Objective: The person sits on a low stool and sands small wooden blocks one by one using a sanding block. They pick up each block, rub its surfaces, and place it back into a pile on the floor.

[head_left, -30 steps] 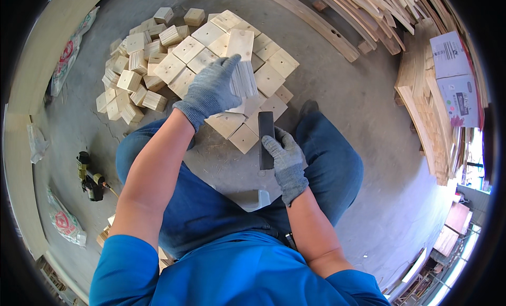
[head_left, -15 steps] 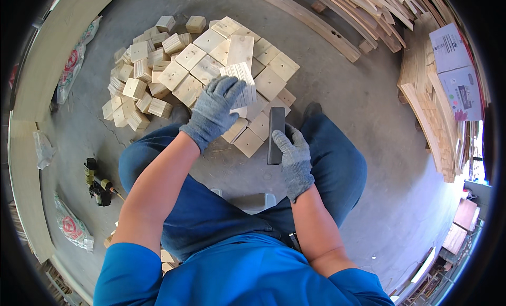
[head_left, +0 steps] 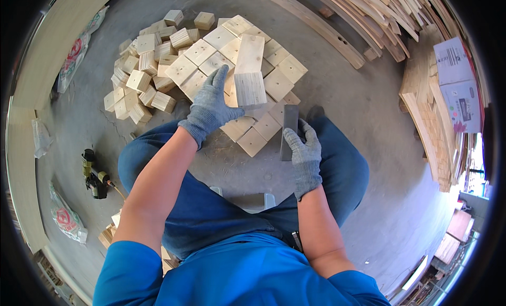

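Observation:
My left hand [head_left: 211, 110], in a grey knit glove, is open with thumb and fingers apart. It is just left of a pale wooden block [head_left: 250, 58] whose striped end grain faces me. That block rests on top of a layer of closely set wooden blocks [head_left: 219, 37], many with a small dark mark on their faces. In my right hand [head_left: 305, 157], also gloved, is a dark grey rectangular block [head_left: 289, 127], gripped upright near my right knee. Whether its hidden side is different I cannot tell.
Loose wooden cubes [head_left: 139, 80] lie heaped left of the layer. A cordless power tool [head_left: 95, 175] and printed plastic bags [head_left: 67, 217] are on the floor at left. Long boards [head_left: 321, 24] lie at the far right, with a carton [head_left: 457, 84] on stacked timber.
My left fingers have come off the top wooden block and moved to its left. That block has turned more upright in view. My right hand has shifted slightly right with the dark block.

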Motion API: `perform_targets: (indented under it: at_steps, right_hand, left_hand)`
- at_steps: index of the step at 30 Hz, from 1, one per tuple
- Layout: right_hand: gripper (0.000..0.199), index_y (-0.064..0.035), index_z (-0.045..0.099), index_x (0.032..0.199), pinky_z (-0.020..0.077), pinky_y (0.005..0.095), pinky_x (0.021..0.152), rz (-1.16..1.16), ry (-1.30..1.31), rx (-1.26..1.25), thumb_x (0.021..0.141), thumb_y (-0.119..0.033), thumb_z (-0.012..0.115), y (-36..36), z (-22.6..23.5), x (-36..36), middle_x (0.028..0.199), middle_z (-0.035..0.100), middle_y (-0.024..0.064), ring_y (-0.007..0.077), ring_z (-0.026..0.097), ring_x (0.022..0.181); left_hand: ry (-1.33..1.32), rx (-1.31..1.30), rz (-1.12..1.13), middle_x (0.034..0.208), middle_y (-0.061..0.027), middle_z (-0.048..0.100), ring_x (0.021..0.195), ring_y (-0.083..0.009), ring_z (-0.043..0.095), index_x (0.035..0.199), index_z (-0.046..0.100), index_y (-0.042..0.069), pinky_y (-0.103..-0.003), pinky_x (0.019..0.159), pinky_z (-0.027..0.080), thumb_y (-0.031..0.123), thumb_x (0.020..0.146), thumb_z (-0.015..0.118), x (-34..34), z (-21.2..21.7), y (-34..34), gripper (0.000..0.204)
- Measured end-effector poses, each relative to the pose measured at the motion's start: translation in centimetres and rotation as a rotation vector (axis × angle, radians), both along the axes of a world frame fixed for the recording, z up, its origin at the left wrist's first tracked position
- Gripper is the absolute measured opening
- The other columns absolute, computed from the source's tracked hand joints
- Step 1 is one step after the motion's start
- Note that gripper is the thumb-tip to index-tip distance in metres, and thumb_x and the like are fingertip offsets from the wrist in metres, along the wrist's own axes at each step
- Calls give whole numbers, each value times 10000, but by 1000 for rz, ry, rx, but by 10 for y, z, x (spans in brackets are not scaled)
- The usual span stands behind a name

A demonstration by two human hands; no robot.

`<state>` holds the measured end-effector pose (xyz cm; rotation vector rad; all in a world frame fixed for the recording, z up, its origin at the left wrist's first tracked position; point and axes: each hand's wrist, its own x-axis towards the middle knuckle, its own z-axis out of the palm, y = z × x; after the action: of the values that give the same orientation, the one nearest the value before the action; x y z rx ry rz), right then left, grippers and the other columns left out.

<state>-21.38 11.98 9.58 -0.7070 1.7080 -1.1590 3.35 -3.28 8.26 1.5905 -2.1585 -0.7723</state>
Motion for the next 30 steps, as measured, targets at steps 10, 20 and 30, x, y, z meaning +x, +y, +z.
perform_targets:
  at_steps: [10,20,30]
  right_hand:
    - [657,-59,669,1434,515,474,1122,369,897,-377,851,-229,920,-38,4,23,1509,586,235,424,612,1316]
    - [644,-200,682,1439,478,584,1084,540,1247,-319,834,-305,879,-75,3,40,1581,546,149,455,575,1319]
    - [626,-193,665,1468,531,519,1047,606,1308,-187,886,-354,833,-198,13,35,1618,540,76,378,659,1233]
  left_hand:
    - [406,180,-85,1637,-225,466,1510,-343,468,1701,233,12,-398,1284,382,374,552,1092,-9,-67,-19,1480]
    - [495,157,-109,1515,-188,567,1424,-363,540,1596,426,85,-385,1230,439,271,604,1052,-18,-93,-25,1188]
    - [519,107,-90,1449,-105,647,1307,-226,628,1579,455,110,-362,1141,506,165,656,1043,-21,-121,-28,1095]
